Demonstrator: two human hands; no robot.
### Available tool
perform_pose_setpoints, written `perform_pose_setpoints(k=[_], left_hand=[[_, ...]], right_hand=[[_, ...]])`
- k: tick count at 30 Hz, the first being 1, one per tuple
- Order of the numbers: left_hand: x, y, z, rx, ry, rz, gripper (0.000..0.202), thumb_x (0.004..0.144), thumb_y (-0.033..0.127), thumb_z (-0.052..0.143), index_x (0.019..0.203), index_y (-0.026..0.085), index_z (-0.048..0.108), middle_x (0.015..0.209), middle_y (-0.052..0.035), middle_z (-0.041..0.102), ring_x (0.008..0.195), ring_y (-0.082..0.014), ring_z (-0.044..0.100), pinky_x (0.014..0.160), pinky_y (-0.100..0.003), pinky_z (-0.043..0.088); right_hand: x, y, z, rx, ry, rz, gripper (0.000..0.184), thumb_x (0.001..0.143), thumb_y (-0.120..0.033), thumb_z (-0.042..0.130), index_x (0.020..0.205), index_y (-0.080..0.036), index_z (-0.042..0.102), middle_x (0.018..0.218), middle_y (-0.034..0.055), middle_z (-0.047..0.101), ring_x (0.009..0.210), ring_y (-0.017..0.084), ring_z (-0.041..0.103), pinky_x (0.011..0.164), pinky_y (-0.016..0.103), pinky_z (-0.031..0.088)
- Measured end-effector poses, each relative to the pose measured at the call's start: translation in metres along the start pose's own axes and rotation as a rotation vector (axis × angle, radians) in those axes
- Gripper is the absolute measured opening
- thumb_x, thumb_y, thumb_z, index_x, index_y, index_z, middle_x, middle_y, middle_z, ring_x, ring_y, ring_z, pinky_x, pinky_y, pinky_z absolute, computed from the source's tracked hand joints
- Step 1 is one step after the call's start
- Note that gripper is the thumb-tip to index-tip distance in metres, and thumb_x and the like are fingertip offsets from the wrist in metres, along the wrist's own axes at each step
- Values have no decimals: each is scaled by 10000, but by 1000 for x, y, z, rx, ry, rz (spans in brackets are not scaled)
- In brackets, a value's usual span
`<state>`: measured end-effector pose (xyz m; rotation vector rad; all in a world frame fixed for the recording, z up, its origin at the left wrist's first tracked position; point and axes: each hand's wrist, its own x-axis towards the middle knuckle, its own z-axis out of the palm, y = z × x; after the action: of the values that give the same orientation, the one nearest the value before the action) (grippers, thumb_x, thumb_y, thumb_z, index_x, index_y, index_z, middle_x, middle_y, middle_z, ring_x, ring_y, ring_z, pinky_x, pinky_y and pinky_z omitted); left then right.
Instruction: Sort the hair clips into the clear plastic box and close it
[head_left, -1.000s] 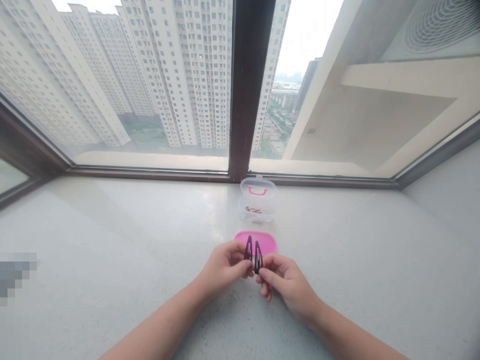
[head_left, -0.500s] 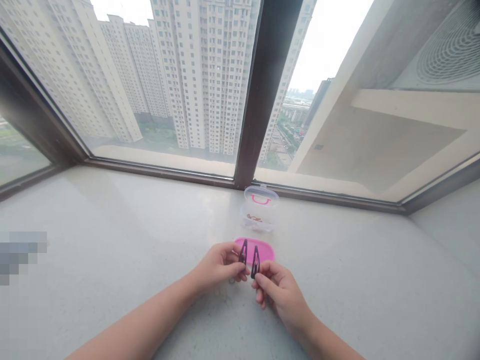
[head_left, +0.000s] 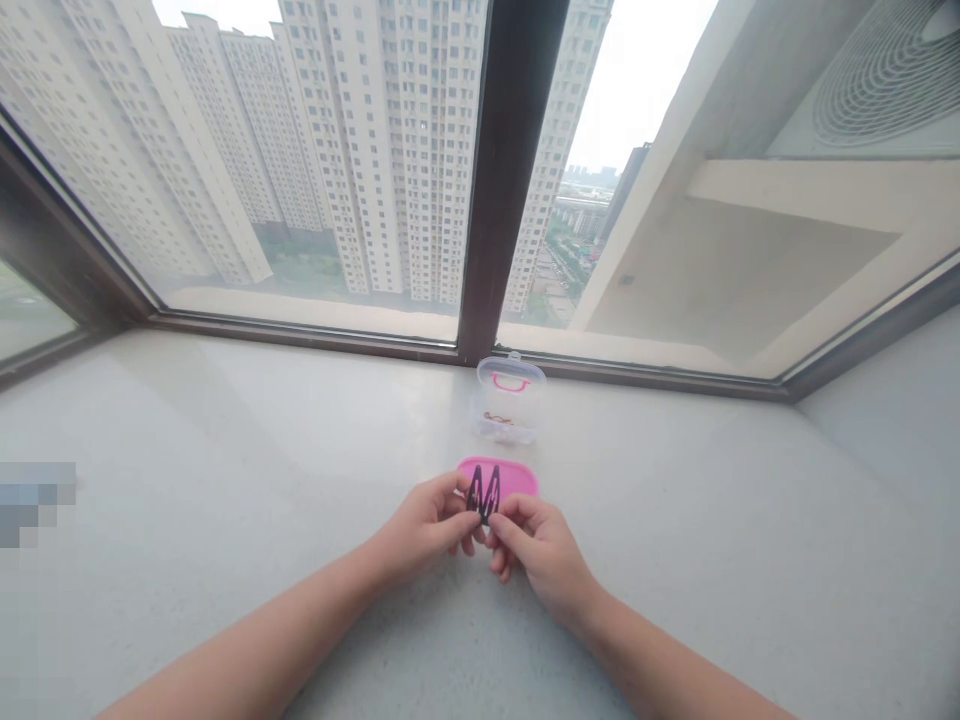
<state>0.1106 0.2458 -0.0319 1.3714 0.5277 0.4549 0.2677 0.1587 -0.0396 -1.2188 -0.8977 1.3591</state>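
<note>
My left hand (head_left: 441, 515) pinches a black snap hair clip (head_left: 475, 488) by its lower end, the narrow tip pointing up. A matching black hair clip (head_left: 493, 490) is held between the thumb and fingers of my right hand (head_left: 534, 540). The two clips stand side by side, their lower ends close together; whether they touch I cannot tell. Behind them lies a pink oval tray (head_left: 517, 478), partly covered by my fingers and the clips. Beyond the tray stands a clear plastic box (head_left: 530, 425), its lid (head_left: 517, 372) with a pink handle raised.
Inside the clear box are small brownish items (head_left: 498, 419). All this rests on a pale windowsill (head_left: 262, 430), bounded by a dark window frame (head_left: 480, 340). At the left edge is a blurred, pixelated patch (head_left: 34, 495).
The two hair clips have come closer together, my right hand moving left toward my left hand. The whole view has shifted slightly.
</note>
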Motion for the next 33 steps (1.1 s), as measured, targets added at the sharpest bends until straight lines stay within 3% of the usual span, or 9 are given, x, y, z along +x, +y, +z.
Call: perform_pose_setpoints(k=[4, 11, 33], left_hand=[[-4, 0, 1, -21, 8, 4, 233, 838, 330, 619, 933, 141, 522, 746, -50, 678, 606, -116, 612, 541, -215, 432], [-6, 4, -1, -1, 67, -4, 232, 833, 333, 627, 922, 146, 521, 714, -33, 664, 603, -115, 601, 554, -221, 436], [-5, 6, -1, 21, 72, -10, 223, 813, 326, 646, 890, 126, 584, 715, -33, 651, 601, -114, 586, 581, -239, 467]], right_hand=[[1, 0, 1, -15, -34, -17, 306, 805, -425, 648, 768, -131, 571, 668, 15, 620, 474, 100, 576, 409, 196, 439], [7, -1, 7, -98, -60, -26, 310, 819, -443, 613, 765, -148, 534, 562, -18, 557, 450, 105, 556, 389, 193, 429], [5, 0, 6, -142, -98, -28, 302, 871, -455, 530, 832, -156, 518, 697, 6, 584, 484, 98, 564, 402, 206, 448]])
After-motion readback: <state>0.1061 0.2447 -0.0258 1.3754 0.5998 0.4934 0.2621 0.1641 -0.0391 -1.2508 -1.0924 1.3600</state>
